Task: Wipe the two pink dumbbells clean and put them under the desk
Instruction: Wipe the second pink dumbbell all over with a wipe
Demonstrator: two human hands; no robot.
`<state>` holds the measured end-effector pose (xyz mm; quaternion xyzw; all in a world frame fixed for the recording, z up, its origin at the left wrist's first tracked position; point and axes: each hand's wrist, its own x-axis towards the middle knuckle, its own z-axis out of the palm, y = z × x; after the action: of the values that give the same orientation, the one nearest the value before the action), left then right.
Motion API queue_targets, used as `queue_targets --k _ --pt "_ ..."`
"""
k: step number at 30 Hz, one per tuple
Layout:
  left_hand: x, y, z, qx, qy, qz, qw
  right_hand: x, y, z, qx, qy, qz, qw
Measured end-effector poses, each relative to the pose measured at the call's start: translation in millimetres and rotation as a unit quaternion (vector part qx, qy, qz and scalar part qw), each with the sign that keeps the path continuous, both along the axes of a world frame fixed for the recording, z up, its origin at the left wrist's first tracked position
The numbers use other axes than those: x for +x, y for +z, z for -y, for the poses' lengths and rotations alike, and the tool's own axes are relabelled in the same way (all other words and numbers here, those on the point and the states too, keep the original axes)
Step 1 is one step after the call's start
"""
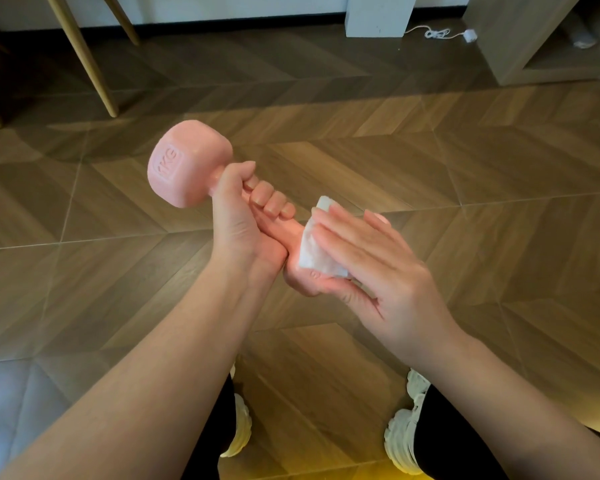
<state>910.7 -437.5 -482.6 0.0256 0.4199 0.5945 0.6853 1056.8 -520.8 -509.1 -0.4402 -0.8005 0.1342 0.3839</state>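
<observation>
Slanting upper-left to lower-right, pink dumbbell (pixel 187 168).

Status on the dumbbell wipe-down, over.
Left hand grips pink dumbbell handle. Right hand presses white wipe on near head. Nothing blocking.

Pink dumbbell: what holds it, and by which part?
The left hand grips the pink block-ended dumbbell by its handle, just below the far head. The right hand presses a white folded wipe flat against the near head.
</observation>
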Motion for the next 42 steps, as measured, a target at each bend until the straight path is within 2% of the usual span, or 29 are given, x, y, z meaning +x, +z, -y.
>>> queue_targets --k 1,5,10,14,17,19,21,27,29,33,38,40,42 --pt "0.5 -0.7 -0.1 -0.008 0.004 0.001 1.000 0.9 -0.8 -0.1 -0.010 -0.005 0.005 1.000" --pt "4.2 -3.8 1.4 -0.025 0.016 0.014 0.999 2.0 -3.3 -1.0 -0.152 -0.026 0.017 0.988" --pt "6.5 -6.4 3.8 -0.004 -0.015 0.049 0.999 -5.2 2.1 -2.4 -0.219 -0.090 -0.116 0.965" --pt "4.0 -7.7 2.2 0.017 -0.028 0.051 0.998 5.9 5.5 -8.7 -0.349 -0.066 -0.274 0.894" --pt "3.3 -4.1 3.3 0.037 -0.036 0.056 0.997 5.1 1.9 -9.2 -0.441 0.001 -0.388 0.809" --pt "3.6 -0.4 3.8 0.027 -0.039 0.076 0.996 3.7 -0.5 -8.7 -0.466 0.016 -0.414 0.782" --pt "3.0 1.6 3.8 0.022 -0.046 0.070 0.996 2.9 0.3 -8.1 -0.463 0.018 -0.403 0.789" --pt "-4.9 4.3 0.4 0.034 -0.024 0.071 0.997 1.2 1.5 -4.6 -0.320 -0.033 -0.323 0.890" --pt "-5.7 5.3 1.4 0.043 -0.022 0.068 0.997 1.4 3.2 -6.2 -0.335 -0.020 -0.314 0.888" --pt "-6.4 7.2 1.8 0.051 -0.030 0.058 0.997 1.4 7.6 -9.7 -0.423 0.017 -0.311 0.851" --pt "-6.3 8.2 1.9 0.043 -0.032 0.064 0.997 0.8 7.3 -2.8 -0.305 -0.032 -0.287 0.907" --pt "-6.6 7.7 2.3 0.043 -0.031 0.064 0.997 1.5 7.0 -2.9 -0.303 -0.024 -0.277 0.911" --pt "-7.0 7.4 2.2 0.046 -0.034 0.059 0.997 1.4 8.9 -6.3 -0.346 -0.007 -0.275 0.897"
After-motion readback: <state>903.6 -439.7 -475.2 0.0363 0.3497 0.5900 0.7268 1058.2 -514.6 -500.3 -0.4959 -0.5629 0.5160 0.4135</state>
